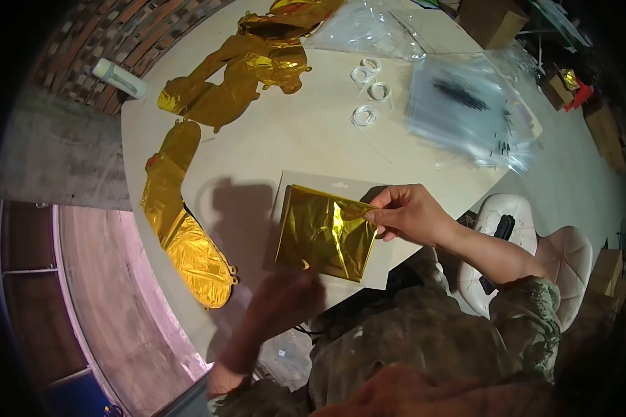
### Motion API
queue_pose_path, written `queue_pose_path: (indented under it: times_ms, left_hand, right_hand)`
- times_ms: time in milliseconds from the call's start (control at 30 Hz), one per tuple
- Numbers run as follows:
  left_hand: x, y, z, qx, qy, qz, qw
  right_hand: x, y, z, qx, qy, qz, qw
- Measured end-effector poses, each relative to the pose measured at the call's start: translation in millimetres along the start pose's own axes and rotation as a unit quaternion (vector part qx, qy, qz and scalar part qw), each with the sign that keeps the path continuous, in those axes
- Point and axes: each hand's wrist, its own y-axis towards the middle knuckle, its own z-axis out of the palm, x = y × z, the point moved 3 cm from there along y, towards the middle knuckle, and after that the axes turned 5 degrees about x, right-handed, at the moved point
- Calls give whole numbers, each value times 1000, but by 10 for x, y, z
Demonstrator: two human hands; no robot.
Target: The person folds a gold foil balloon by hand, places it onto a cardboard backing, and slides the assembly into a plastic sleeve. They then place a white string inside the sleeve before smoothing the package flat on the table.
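A folded gold foil piece (pixel 325 233) lies over a pale card (pixel 374 272) near the table's front edge. The thumb and fingers of my right hand (pixel 405 214) pinch the foil's upper right corner. My left hand (pixel 289 300) is just below the foil's lower left edge, blurred and in shadow, so its fingers cannot be made out. Left of the card, a long gold foil shape (pixel 181 226) lies flat, reaching down to the table's left edge.
More gold foil shapes (pixel 236 87) lie at the upper left by a white bottle (pixel 120 78). White ribbon coils (pixel 364 115) and a stack of clear bags (pixel 459 104) are farther back. Chairs (pixel 497 233) stand right of the table (pixel 247 154).
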Motion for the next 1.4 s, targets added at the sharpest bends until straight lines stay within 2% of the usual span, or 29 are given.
queue_pose_path:
  times_ms: [33,67,100,133,167,233,300,333,367,400,433,500,600,833,900,967,1000,1033,1067,1133,1167,1233,1300,1400]
  left_hand:
    - [-213,-78,-227,67,6,-136,988]
    - [-316,-130,-366,134,12,-268,954]
    - [-337,-113,-435,137,13,-270,953]
    - [-395,-88,-569,-2,157,-187,970]
    - [-470,-92,-661,-146,292,-99,940]
    - [-580,328,-682,-166,255,96,948]
    - [-615,792,-681,-159,156,169,960]
    - [-626,954,-753,-165,153,172,959]
    - [-587,1129,-754,-43,95,105,989]
    - [-548,1235,-723,81,36,36,995]
    - [-524,1311,-746,78,34,39,996]
    - [-415,1413,-704,189,-14,-3,982]
    - [-356,1484,-694,222,-2,-29,975]
    - [-216,1573,-568,218,-31,-37,975]
    - [-213,1567,-519,171,-24,12,985]
    - [-133,1516,-408,148,-24,-21,988]
    - [-221,1454,-398,49,97,60,992]
    - [-318,1353,-371,-51,216,137,965]
    - [-351,1254,-304,-49,213,133,967]
    - [-531,1009,-190,-161,363,258,881]
    - [-564,888,-103,-160,362,258,881]
    - [-580,686,117,-13,374,278,885]
    - [-430,660,206,46,362,286,886]
    - [-300,683,280,45,381,262,886]
  right_hand:
    - [11,-1,3,0,1,1,1000]
    - [33,-11,3,-7,-7,8,1000]
    - [36,-15,9,-15,-12,16,1000]
    - [14,-22,12,-16,-10,22,1000]
    - [9,-20,5,-15,-7,20,1000]
    - [0,-10,14,-11,-9,20,1000]
    - [-23,2,9,-20,-13,5,1000]
    - [-30,15,1,-21,-20,2,1000]
    - [-49,16,-1,-18,-16,-2,1000]
    - [-56,5,-1,-16,-10,-5,1000]
    - [-35,-7,-1,-17,-15,-6,1000]
    - [-12,-28,4,-23,-14,2,1000]
    - [-15,-27,0,-9,-10,3,1000]
    - [117,-85,5,-25,-66,54,996]
    - [153,-85,-10,-39,-97,81,991]
    - [129,-58,-33,-36,-98,85,991]
    - [111,-48,-37,-32,-98,88,991]
    - [102,-48,-32,-30,-97,93,990]
    - [105,-56,-26,-35,-97,92,990]
    - [125,-58,-30,-40,-98,89,990]
    - [127,-61,-30,-39,-94,91,991]
    - [121,-62,-18,-35,-91,95,991]
    - [127,-53,-25,-47,-97,101,989]
    - [142,-52,-20,-49,-93,108,989]
